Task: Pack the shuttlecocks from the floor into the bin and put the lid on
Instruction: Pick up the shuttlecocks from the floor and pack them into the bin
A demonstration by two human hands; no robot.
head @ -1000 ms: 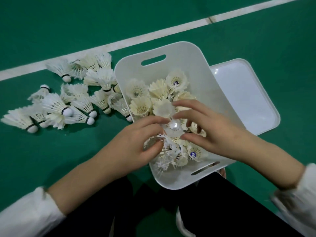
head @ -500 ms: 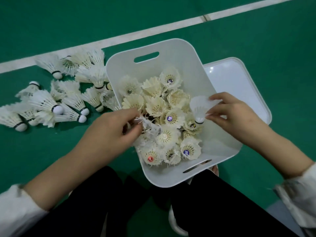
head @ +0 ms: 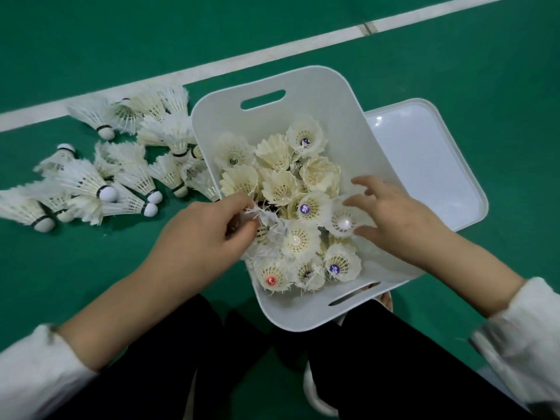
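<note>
A white bin point(head: 303, 83) with handle slots stands on the green floor, holding several shuttlecocks point(head: 281, 183) with their cork ends down. My left hand point(head: 197, 237) reaches over the bin's left wall and pinches a frayed white shuttlecock point(head: 269, 221). My right hand point(head: 394, 213) hovers over the bin's right side with fingers spread. Its fingertips lie around a shuttlecock point(head: 342, 221) that sits among the others. Several more shuttlecocks point(head: 91, 189) lie on the floor left of the bin. The white lid point(head: 439, 165) lies flat behind the bin's right side.
A white court line point(head: 212, 62) crosses the floor behind the bin. My legs in black trousers point(head: 378, 359) are right under the bin's near edge. Green floor point(head: 500, 71) stretches to the far right.
My right hand brought its shuttlecock down into the bin's right side and spread its fingers. My left hand still grips the frayed shuttlecock at the bin's left wall.
</note>
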